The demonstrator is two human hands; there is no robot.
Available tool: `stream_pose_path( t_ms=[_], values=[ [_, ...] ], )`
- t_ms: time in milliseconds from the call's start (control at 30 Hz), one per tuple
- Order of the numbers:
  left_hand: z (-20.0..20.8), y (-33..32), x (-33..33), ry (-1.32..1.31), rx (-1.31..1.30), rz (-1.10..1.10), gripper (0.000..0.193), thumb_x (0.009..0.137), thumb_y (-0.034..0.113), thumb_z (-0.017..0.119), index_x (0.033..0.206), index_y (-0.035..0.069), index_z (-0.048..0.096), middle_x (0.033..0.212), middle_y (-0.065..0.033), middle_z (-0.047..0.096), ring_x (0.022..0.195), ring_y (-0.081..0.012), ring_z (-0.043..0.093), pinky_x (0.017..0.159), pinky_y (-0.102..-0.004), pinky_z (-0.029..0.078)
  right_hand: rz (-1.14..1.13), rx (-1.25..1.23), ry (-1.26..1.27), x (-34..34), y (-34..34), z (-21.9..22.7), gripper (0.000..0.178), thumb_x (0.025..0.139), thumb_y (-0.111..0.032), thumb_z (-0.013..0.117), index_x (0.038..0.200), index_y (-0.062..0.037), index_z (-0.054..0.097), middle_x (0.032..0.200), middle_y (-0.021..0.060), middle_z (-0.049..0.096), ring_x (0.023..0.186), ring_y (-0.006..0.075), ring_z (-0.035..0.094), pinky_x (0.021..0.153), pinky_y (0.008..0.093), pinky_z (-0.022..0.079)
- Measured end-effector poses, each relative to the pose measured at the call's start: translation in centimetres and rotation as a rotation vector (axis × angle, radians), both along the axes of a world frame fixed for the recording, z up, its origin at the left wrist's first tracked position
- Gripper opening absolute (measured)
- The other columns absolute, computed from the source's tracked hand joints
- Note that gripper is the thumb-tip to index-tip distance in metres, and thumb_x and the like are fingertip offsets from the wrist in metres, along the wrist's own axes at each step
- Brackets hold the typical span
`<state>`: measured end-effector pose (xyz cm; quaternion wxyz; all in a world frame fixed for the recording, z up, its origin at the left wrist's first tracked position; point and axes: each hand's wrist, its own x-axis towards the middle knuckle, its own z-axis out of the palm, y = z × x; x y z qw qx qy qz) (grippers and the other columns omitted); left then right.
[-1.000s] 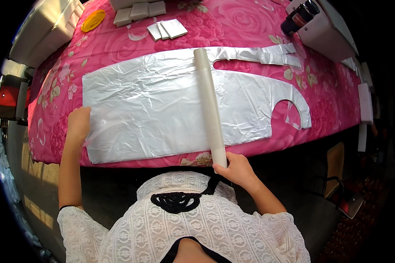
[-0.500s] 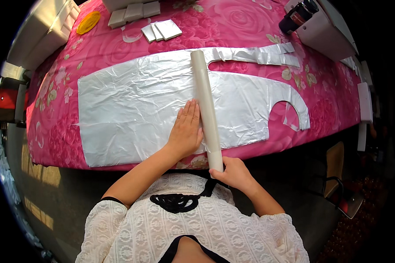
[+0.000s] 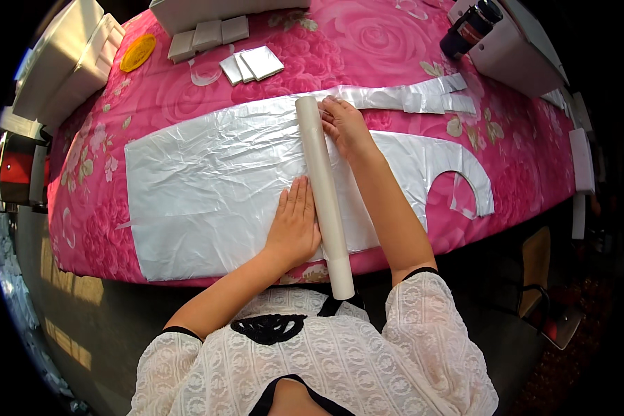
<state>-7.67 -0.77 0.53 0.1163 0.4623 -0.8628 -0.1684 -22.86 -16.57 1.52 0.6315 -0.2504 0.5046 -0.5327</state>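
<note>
A thin, silvery-white plastic apron (image 3: 208, 187) lies spread flat and wrinkled, its neck cutout and strap ends to the right. Across its middle rests a long pale tube (image 3: 324, 201), running from the far edge to past the table's near edge. My left hand (image 3: 295, 222) lies flat on the apron, fingers stretched out along the tube's left side. Over at the tube's far end, my right hand (image 3: 345, 128) reaches across the apron. Its fingers are apart and loosely bent, with the fingertips against or just beside the tube; the exact contact is unclear.
Folded silvery packets (image 3: 252, 64) lie beyond the apron, near small white packets (image 3: 208, 35) by a white box (image 3: 222, 7). A yellow oval dish (image 3: 138, 53) is at far left. A dark bottle (image 3: 470, 29) stands beside a white box (image 3: 513, 52) at far right.
My right hand has left the tube's near end and moved forward to its far end. My left hand stays flat beside the tube. The whole view has shifted slightly.
</note>
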Motion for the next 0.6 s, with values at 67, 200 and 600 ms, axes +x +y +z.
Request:
stream_pose_path(
  t_ms=[67,200,600],
  values=[
    [0.0,0.1,0.1,0.005,0.001,0.008,0.069,0.078,0.018,0.042,0.134,-0.013,0.016,0.142,-0.0285,0.014,0.134,-0.0390,0.012,0.109,-0.0469,0.009,-0.192,0.036,-0.398,-0.5,-1.0,0.6,0.023,0.088,-0.021,0.051,0.103,-0.0040,0.050,0.103,0.0102,0.057,0.104,0.0219,0.051,0.085,0.0339,0.043],
    [0.1,0.1,0.3,0.002,-0.017,0.013,0.065,0.082,0.022,0.039,0.132,-0.015,0.021,0.140,-0.0298,0.018,0.133,-0.0395,0.014,0.109,-0.0467,0.009,-0.360,-0.287,-0.716,-9.1,-3.5,1.4,0.023,0.088,-0.021,0.045,0.101,-0.0031,0.051,0.104,0.0138,0.059,0.094,0.0276,0.057,0.085,0.0407,0.045],
    [0.0,0.1,-0.1,0.072,0.026,0.014,0.068,0.080,0.019,0.042,0.134,-0.012,0.016,0.142,-0.0281,0.015,0.134,-0.0376,0.011,0.109,-0.0457,0.007,-0.259,-0.660,-0.233,-10.2,-0.7,12.4,0.033,0.091,-0.021,0.042,0.120,-0.0058,0.045,0.116,0.0143,0.056,0.110,0.0236,0.051,0.095,0.0354,0.038]
  ],
)
